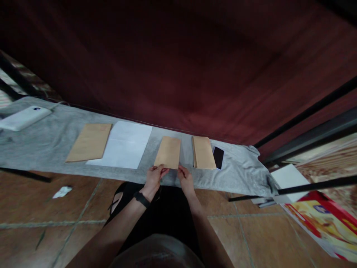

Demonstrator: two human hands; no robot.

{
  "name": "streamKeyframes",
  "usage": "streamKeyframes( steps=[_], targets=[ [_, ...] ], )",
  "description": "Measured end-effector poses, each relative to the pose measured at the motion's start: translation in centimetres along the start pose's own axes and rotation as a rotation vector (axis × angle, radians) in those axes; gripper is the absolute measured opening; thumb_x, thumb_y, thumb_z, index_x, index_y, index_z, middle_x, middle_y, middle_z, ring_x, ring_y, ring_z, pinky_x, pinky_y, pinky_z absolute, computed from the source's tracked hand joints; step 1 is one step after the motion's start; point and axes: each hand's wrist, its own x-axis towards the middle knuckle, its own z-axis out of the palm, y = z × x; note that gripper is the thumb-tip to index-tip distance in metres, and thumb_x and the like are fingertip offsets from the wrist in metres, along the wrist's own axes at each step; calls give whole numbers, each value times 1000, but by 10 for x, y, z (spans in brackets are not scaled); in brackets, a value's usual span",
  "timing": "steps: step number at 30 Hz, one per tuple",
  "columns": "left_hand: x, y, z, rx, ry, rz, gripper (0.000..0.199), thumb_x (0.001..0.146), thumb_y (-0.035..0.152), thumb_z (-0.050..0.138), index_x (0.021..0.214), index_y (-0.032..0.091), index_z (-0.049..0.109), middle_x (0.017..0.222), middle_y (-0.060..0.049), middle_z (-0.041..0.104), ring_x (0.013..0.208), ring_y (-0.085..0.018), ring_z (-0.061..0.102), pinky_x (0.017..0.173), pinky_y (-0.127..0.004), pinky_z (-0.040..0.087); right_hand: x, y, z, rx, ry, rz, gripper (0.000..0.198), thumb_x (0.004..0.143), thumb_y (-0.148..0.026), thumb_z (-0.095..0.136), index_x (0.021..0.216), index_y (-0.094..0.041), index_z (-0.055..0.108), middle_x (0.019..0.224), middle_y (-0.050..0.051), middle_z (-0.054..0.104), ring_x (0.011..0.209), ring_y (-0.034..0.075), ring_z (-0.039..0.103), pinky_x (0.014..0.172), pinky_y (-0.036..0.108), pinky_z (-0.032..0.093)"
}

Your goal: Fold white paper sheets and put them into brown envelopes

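Observation:
A brown paper envelope (167, 152) lies in front of me on the grey cloth. My left hand (155, 177) pinches its near left corner between thumb and fingers. At the near right corner, my right hand (185, 178) has its fingers closed on the same envelope. To the right sits a stack of brown envelopes (204, 152), partly beside a dark-screened phone (218, 158). On the left are white paper sheets (128, 144), with another brown envelope or envelopes (90, 142) overlapping their left edge.
The grey cloth (234, 178) covers a long narrow surface against a dark red panel (178, 74). A white device (26, 117) with a cable rests at the far left. Black metal bars (312, 111) and a red-yellow box (329, 223) are on the right.

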Motion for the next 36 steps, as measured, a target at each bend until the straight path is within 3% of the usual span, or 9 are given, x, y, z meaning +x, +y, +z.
streamKeyframes(
  steps=[6, 9, 14, 23, 26, 29, 32, 34, 36],
  targets=[
    [-8, -17, -4, 25, 12, -121, 18, 78, 12, 71, 66, 15, 58, 58, -2, 68, 58, -14, 70, 71, -27, 62, -13, 13, -7, -292, 13, -191, 34, 98, -29, 46, 120, -19, 69, 108, 10, 75, 96, 21, 70, 86, 33, 57],
    [-12, -16, -4, 67, -12, -189, 16, 84, 13, 66, 70, 13, 60, 64, -9, 72, 58, -18, 72, 63, -29, 62, -19, 7, -7, -470, 46, -293, 38, 101, -25, 42, 131, -19, 64, 124, 14, 69, 113, 23, 66, 98, 38, 54],
    [-20, -11, -8, 114, -45, -255, 22, 92, 18, 57, 73, 11, 64, 69, -14, 75, 61, -20, 74, 60, -29, 62, -31, -4, -6, -746, -135, -486, 44, 105, -24, 37, 147, -18, 49, 149, 12, 54, 140, 22, 47, 115, 43, 41],
    [-23, -5, -31, 327, -133, -292, 34, 92, 37, 56, 73, 12, 69, 61, -12, 72, 52, -18, 69, 50, -24, 55, -40, -1, -14, -867, -281, -535, 47, 106, -27, 39, 152, -21, 43, 155, 7, 47, 145, 21, 41, 123, 45, 30],
    [-26, -11, -41, 449, -181, -155, 41, 89, 49, 58, 68, 15, 67, 50, -6, 65, 39, -15, 59, 38, -22, 43, -39, -2, -16, -853, -281, -548, 46, 105, -27, 42, 151, -22, 44, 155, 7, 47, 144, 21, 42, 122, 45, 30],
    [-26, -11, -40, 605, -273, 154, 42, 90, 53, 54, 70, 19, 68, 51, -3, 63, 42, -15, 57, 41, -24, 43, -40, -3, -16, -847, -279, -549, 46, 104, -27, 44, 150, -25, 45, 157, 7, 45, 145, 22, 41, 122, 47, 30],
    [-10, -2, -28, 799, -373, 536, 35, 93, 47, 53, 78, 22, 71, 79, -7, 73, 76, -21, 70, 74, -31, 57, -40, -2, -16, -852, -271, -548, 46, 104, -30, 45, 150, -28, 46, 157, 7, 44, 145, 23, 41, 122, 48, 30],
    [14, 7, -17, 933, -474, 706, 30, 93, 43, 54, 102, 23, 74, 113, -10, 74, 112, -25, 66, 105, -36, 48, -40, -1, -16, -855, -267, -540, 46, 105, -30, 43, 150, -27, 45, 157, 7, 45, 145, 23, 41, 122, 47, 29],
    [44, 13, -8, 1065, -533, 798, 41, 95, 40, 48, 127, 20, 66, 140, -12, 61, 135, -26, 52, 118, -39, 35, -39, -1, -15, -849, -266, -529, 45, 105, -30, 42, 150, -27, 46, 156, 6, 47, 145, 23, 41, 122, 46, 29]
  ],
)
